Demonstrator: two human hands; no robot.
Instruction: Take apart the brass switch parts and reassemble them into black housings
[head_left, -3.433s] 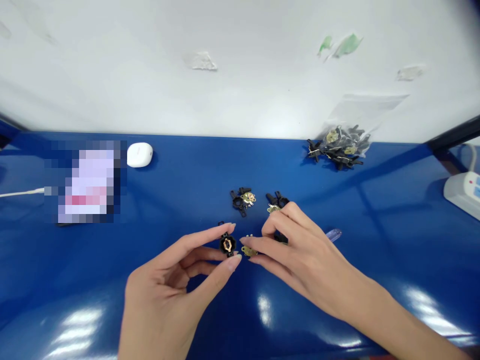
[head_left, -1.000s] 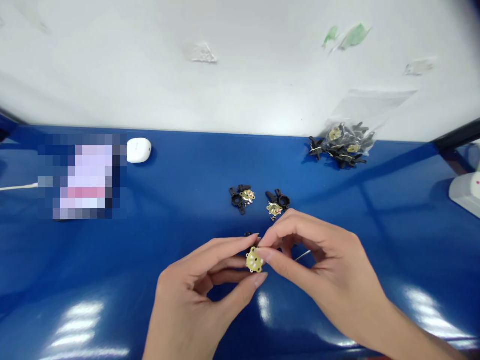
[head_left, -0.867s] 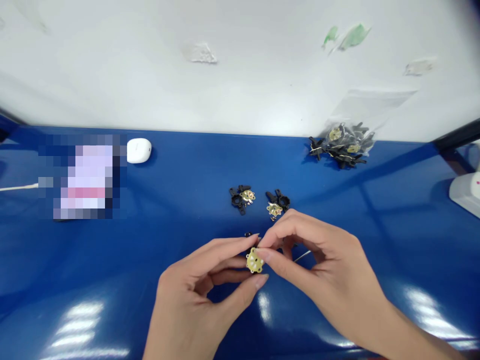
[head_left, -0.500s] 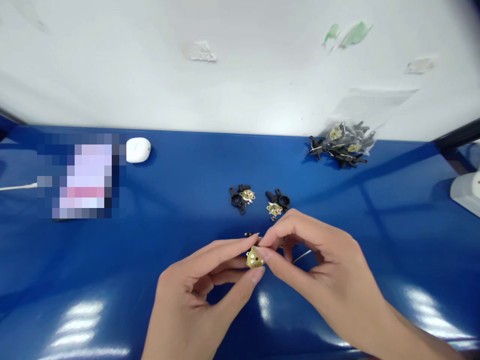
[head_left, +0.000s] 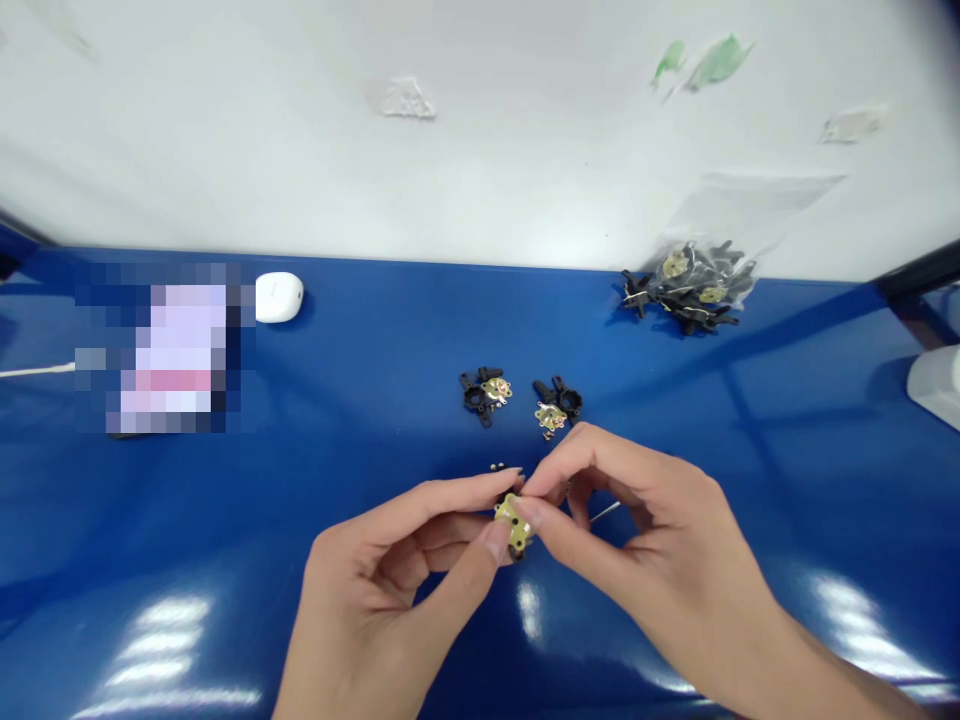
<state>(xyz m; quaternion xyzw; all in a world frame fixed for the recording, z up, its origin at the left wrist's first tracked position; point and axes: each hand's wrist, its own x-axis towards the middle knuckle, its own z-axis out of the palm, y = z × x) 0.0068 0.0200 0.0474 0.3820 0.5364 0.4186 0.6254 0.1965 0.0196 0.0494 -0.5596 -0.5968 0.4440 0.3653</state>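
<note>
Two hands are in view, the left hand (head_left: 379, 575) and the right hand (head_left: 651, 545). Both are closed to a tight pinch on a single brass plate (head_left: 513, 520), held at their fingertips over the blue counter (head_left: 787, 610), at the middle of the lower frame. The left thumb lies across the plate's face, and the right thumb and forefinger grip it from the other side. A dark piece (head_left: 516, 552) shows at the plate's lower edge; whether it is fixed to the plate cannot be determined.

Two small dark items (head_left: 496, 466) lie on the counter just beyond the left fingertips. Beyond the hands are two loose groups, well short of the far edge. Each holds one black plastic housing and one brass plate: the left housing (head_left: 474, 397) lies beside its plate (head_left: 497, 389), and the right housing (head_left: 568, 401) beside its plate (head_left: 550, 417).

Farther right, against the wall, one clear plastic bag (head_left: 694, 290) holds more of these parts; at least two brass plates show, but the total cannot be counted. A thin pale shaft (head_left: 604, 512) lies under the right hand, its full length hidden. Also on the counter are one white oval case (head_left: 279, 297) and one blurred item (head_left: 169, 345) with one white cable (head_left: 37, 370). One white power strip (head_left: 936, 385) sits at the right edge.
</note>
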